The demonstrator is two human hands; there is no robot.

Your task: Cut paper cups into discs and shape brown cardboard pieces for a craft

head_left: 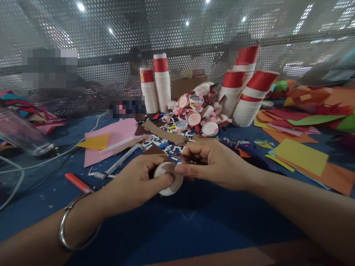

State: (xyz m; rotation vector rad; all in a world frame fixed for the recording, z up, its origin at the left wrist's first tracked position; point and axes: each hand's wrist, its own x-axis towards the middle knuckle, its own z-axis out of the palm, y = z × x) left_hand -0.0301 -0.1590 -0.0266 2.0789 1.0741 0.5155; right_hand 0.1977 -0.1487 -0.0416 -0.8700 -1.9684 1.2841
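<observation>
My left hand point(146, 179) grips a small white paper-cup bottom point(166, 189), thumb pressed on its face. The fingers behind it are mostly hidden. Just to its right, my right hand point(206, 162) is closed around a thin dark piece point(190, 159), whose kind does not show clearly. The right thumb tip touches or nearly touches the rim of the cup bottom. Beyond both hands, brown paper point(153, 150) and many small white paper scraps point(163, 142) lie on the blue table point(177, 229).
At the back, decorated cup bottoms point(194, 119) are heaped between stacks of red-and-white paper cups point(162, 85). Pink paper point(122, 135), a red-handled tool point(78, 182) and a glass point(30, 135) lie left. Coloured paper sheets point(302, 155) spread right. A white cable point(93, 127) crosses the left side.
</observation>
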